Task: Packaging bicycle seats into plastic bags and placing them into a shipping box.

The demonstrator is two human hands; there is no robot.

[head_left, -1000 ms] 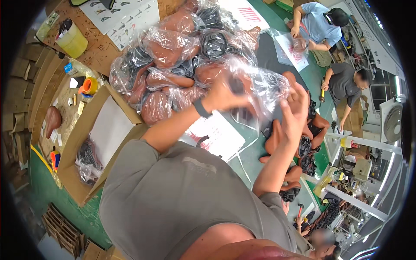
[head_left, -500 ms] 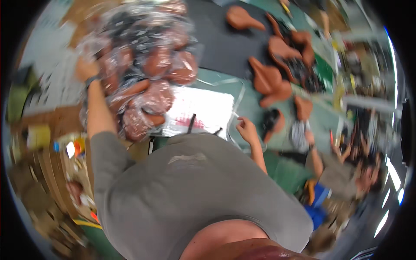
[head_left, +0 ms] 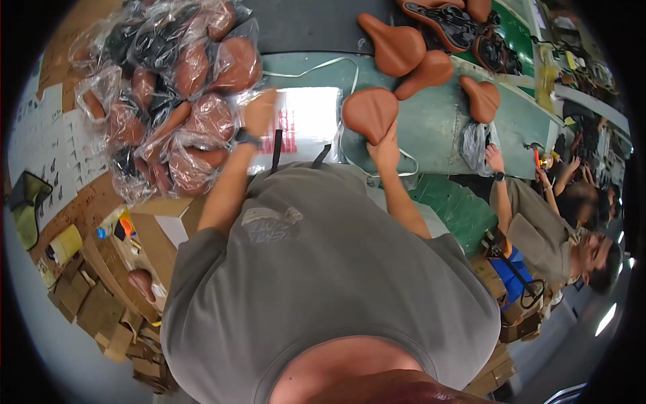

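My right hand grips a brown bicycle saddle at its narrow nose, with the wide end pointing away from me. Over the left part of a stack of clear plastic bags with red print is my left hand, wearing a watch band. Motion smears its fingers, so their pose does not show. Just left of that hand lies a pile of brown saddles wrapped in clear plastic. Bare brown saddles rest beyond my right hand, one of them alone farther right.
A co-worker at the right has a hand by a plastic bag. Saddles with black undersides lie at the far right. A white strap loops over the green table. Cardboard boxes stand at the lower left.
My left hand has moved right from the wrapped pile to the plastic bags. My right hand, which held no saddle before, now holds one.
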